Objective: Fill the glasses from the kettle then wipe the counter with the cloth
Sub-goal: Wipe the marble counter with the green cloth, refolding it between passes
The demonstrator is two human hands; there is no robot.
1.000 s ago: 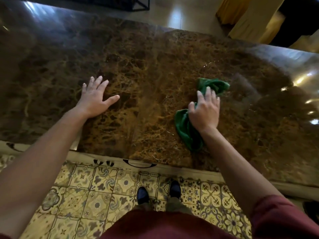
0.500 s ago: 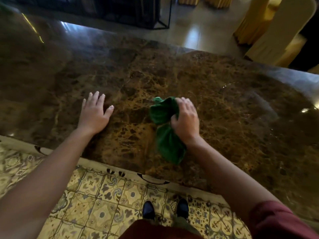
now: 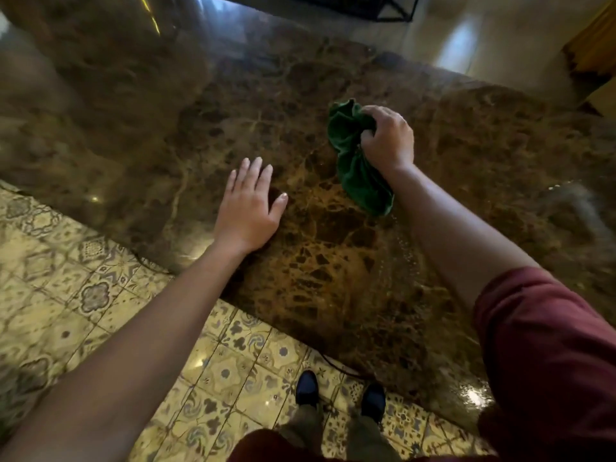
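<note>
My right hand (image 3: 386, 138) bunches the cloth (image 3: 356, 161), its length trailing back toward me; my left hand (image 3: 248, 208), near the cloth's left, lies spread on the surface (image 3: 133, 128).

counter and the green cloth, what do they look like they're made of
Counter: looks like polished brown marble or similar stone, going by the pale veining and the glossy reflections of light; a marble-look surface can't be ruled out.
Green cloth: seems a soft, plush fabric, perhaps microfibre or terry, since it bunches into deep folds where the right hand grips it.
</note>
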